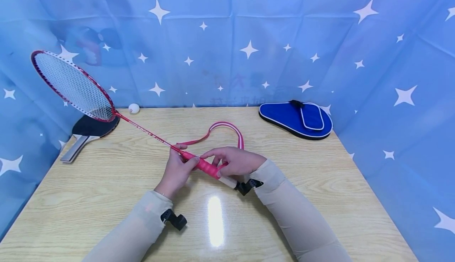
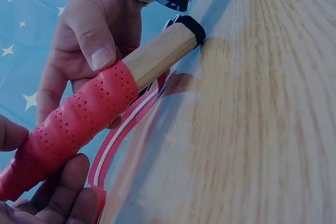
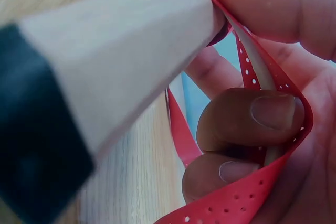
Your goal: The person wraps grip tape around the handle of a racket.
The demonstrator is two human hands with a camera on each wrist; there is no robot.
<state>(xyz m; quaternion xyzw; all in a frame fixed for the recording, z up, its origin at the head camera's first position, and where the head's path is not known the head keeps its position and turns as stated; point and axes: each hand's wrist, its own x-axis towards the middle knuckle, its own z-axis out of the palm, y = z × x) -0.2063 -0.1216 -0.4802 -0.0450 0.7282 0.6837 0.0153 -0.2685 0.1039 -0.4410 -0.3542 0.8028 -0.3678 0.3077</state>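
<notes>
Racket [image 1: 142, 129], lettering [image 1: 145, 131] perhaps "SPORT"

Both hands gripping, close together, forearms [image 1: 298, 210] angled inward.
Left hand [image 1: 176, 173]: thumb opposing bent fingers. Right hand [image 1: 239, 161]: thumb pressing, index reaching near left thumb tip, two fingers curled toward palm. Long sleeves [image 1: 129, 226] down to both wrists.

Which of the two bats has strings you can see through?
The red badminton racket, gripped by the left hand: its head is strung. The other, the paddle lying on the table, has a solid black face.
</notes>
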